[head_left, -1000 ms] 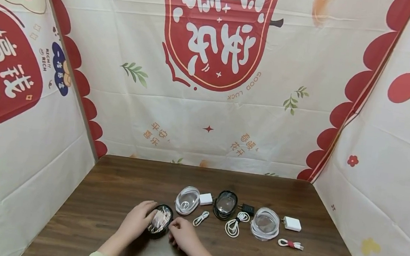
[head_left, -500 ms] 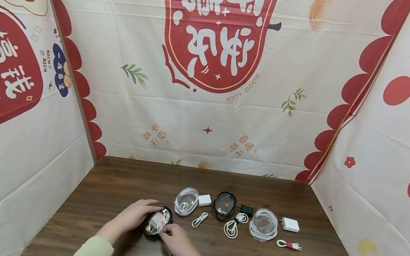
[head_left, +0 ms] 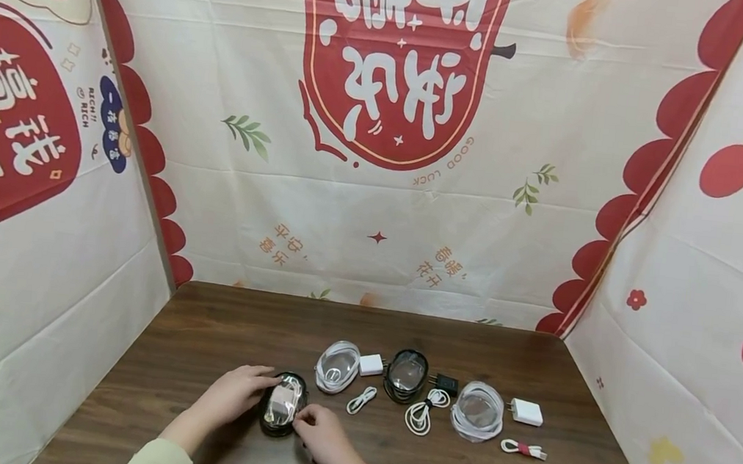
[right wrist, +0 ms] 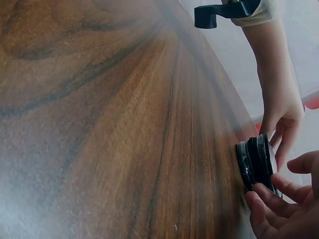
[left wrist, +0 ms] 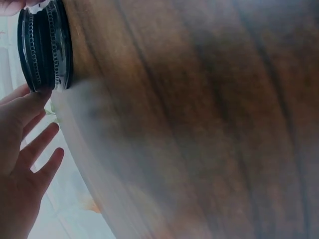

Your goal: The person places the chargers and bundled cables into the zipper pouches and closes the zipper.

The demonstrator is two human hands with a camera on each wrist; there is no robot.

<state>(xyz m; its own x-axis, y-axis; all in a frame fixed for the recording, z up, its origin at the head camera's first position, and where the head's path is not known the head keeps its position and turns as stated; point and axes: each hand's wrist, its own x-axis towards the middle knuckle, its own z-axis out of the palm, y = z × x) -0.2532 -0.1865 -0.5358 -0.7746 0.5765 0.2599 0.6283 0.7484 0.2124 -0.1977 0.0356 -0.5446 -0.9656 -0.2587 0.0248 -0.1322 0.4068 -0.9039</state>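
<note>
A small oval black zip case (head_left: 283, 403) with a clear top lies on the left part of the wooden table. Something pale and shiny shows through its lid, too small to identify. My left hand (head_left: 234, 389) holds its left side, thumb and a finger at the edge. In the left wrist view, the other fingers of that hand (left wrist: 25, 149) spread away from the case (left wrist: 45, 50), whose zipper teeth show along its side. My right hand (head_left: 322, 434) pinches the case's right edge; whether a zipper pull is between its fingers cannot be seen.
Right of the hands stand a white-edged clear case (head_left: 355, 361), a second black case (head_left: 401, 394) and another white-edged case (head_left: 475, 430). Among them lie white chargers (head_left: 371, 365), a black charger (head_left: 447, 384) and bundled white cables (head_left: 420, 415). Printed cloth walls (head_left: 373, 210) surround the table.
The right hand has moved from beside the case onto its right edge. The case has turned more upright in the head view, and the left hand has shifted slightly left along with it.
</note>
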